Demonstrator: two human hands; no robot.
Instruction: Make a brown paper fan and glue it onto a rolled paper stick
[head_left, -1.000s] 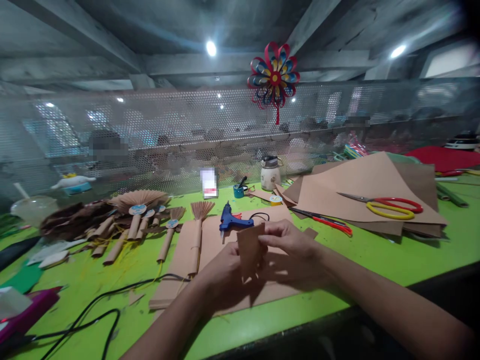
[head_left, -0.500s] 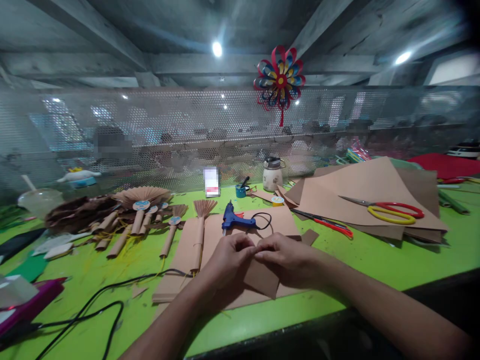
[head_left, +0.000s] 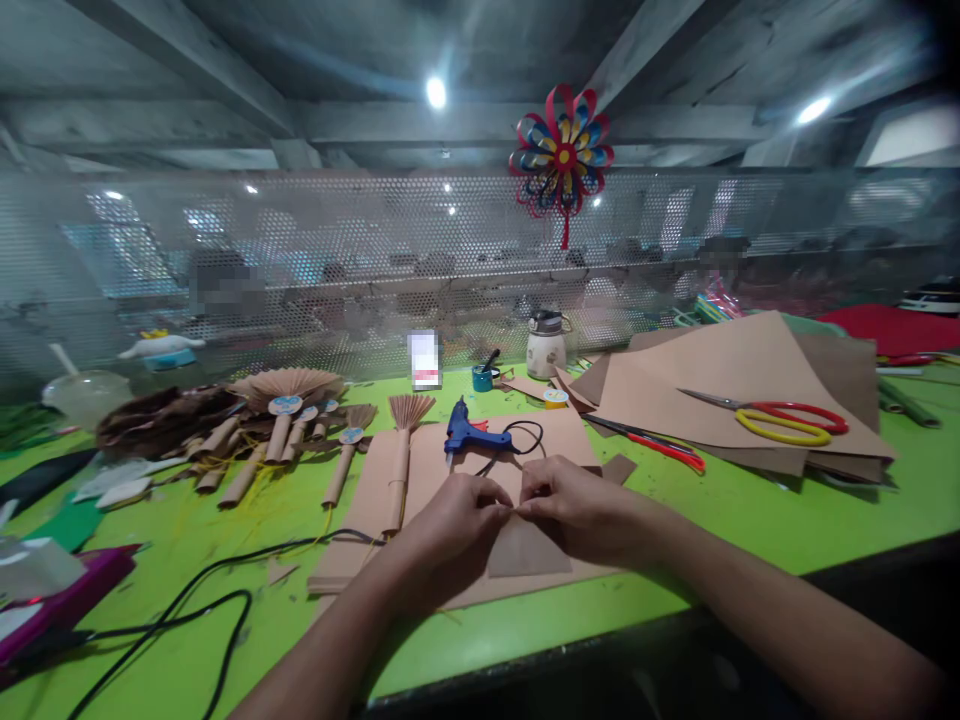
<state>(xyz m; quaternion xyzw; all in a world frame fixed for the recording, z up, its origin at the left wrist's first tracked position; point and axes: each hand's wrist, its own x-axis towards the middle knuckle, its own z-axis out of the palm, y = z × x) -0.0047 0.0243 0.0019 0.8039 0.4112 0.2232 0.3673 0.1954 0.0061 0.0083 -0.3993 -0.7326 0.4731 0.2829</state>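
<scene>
small paper [head_left: 529, 550] partly hidden by left hand [head_left: 461, 520] and right hand [head_left: 566, 497], magenta case [head_left: 90, 602] cut off

head-worn view, facing forward and down, hands close, perforated screen [head_left: 337, 240] farther off

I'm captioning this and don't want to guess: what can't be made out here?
All in the head view:
Top of the brown paper piece: covered by the left hand and right hand.
Where the black cord runs: cut off by the bottom edge.
Print on the round fan label: too small.
Whatever is behind the perforated screen: blurred by its mesh.
</scene>
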